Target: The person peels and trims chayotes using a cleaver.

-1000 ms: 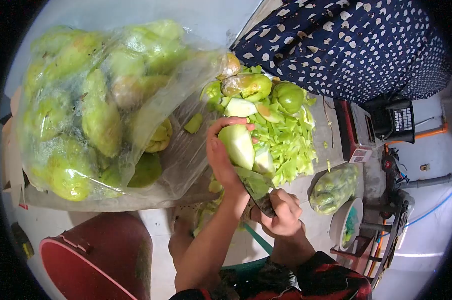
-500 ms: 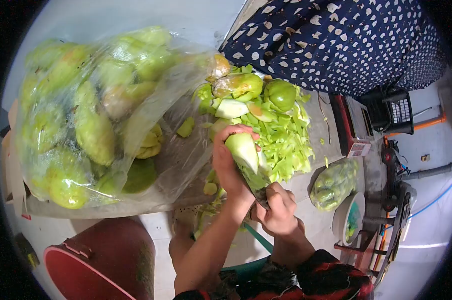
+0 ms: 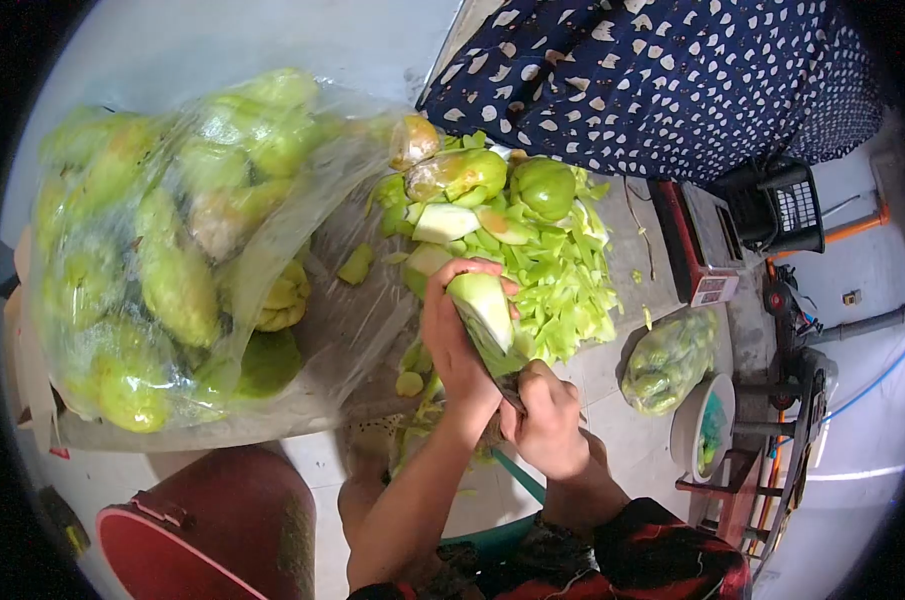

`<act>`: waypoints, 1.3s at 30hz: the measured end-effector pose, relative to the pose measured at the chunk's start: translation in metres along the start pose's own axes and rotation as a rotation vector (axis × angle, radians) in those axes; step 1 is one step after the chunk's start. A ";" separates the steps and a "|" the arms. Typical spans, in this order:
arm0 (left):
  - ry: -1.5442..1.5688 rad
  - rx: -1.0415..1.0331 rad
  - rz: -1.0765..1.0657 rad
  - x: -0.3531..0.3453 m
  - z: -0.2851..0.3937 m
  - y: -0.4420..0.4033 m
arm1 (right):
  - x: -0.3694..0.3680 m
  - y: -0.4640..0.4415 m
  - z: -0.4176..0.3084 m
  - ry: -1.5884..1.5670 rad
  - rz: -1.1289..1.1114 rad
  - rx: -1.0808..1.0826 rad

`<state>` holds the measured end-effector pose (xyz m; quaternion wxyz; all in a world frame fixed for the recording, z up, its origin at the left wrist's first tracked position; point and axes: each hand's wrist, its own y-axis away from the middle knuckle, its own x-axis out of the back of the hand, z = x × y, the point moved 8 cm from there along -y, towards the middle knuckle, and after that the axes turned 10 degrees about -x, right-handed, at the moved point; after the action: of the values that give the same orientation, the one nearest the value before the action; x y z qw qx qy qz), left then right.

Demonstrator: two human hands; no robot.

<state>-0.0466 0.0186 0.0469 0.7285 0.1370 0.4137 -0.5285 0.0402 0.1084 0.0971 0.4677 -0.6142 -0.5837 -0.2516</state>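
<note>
The left hand [image 3: 450,345] curls around a pale chayote [image 3: 485,303]; the right hand [image 3: 545,420], nearer the body, clenches a knife [image 3: 502,364].

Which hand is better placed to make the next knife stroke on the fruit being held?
Probably the right hand: it grips the knife, blade at the fruit, while the left hand is occupied holding that fruit.

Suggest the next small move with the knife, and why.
Probably a short stroke of the knife along the pale fruit: the right hand grips the knife, which appears to lie against the fruit, and the left hand cups the fruit.
</note>
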 end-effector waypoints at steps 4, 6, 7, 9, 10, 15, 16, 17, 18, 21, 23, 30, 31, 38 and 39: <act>-0.119 0.113 -0.149 -0.003 0.000 -0.005 | 0.004 -0.007 0.006 -0.167 -0.104 -0.141; -0.072 0.185 -0.194 0.002 -0.007 -0.007 | 0.006 -0.009 0.009 -0.202 -0.088 -0.177; -0.025 0.259 -0.240 0.000 -0.012 -0.005 | 0.010 -0.012 0.007 -0.194 -0.055 -0.162; -0.029 0.223 -0.165 -0.010 -0.006 -0.005 | 0.012 -0.014 0.006 -0.184 -0.020 -0.143; -0.034 0.187 -0.089 -0.011 -0.002 -0.006 | 0.013 -0.014 0.007 -0.176 0.024 -0.158; -0.304 -0.052 -0.205 -0.012 0.007 -0.003 | 0.017 -0.015 0.011 -0.251 0.001 -0.305; -0.313 -0.062 -0.249 -0.012 0.010 -0.003 | 0.020 -0.017 0.009 -0.260 -0.005 -0.287; -0.313 -0.062 -0.249 -0.009 0.010 -0.005 | 0.022 -0.018 0.008 -0.269 -0.011 -0.268; -0.365 -0.068 -0.298 -0.009 0.010 -0.007 | 0.026 -0.021 0.008 -0.269 -0.011 -0.267; -0.446 -0.105 -0.389 -0.006 0.011 -0.012 | 0.022 -0.018 0.033 -0.407 -0.108 -0.459; -0.440 -0.085 -0.431 -0.011 0.013 -0.011 | 0.019 -0.014 0.047 -0.629 -0.149 -0.525; -0.379 -0.051 -0.509 -0.018 0.025 -0.016 | 0.032 -0.021 0.064 -0.772 -0.121 -0.583; -0.288 0.113 -0.500 -0.016 0.020 -0.016 | 0.032 -0.021 0.074 -0.817 -0.112 -0.604; 0.419 0.552 0.060 0.005 -0.026 -0.013 | 0.027 -0.032 0.075 -0.924 -0.027 -0.546; 0.409 0.579 0.063 0.010 -0.026 -0.013 | 0.021 -0.029 0.076 -0.980 -0.099 -0.559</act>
<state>-0.0691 0.0233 0.0271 0.5777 0.4534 0.3795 -0.5628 -0.0012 0.1814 0.0899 -0.0504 -0.7316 -0.6719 -0.1036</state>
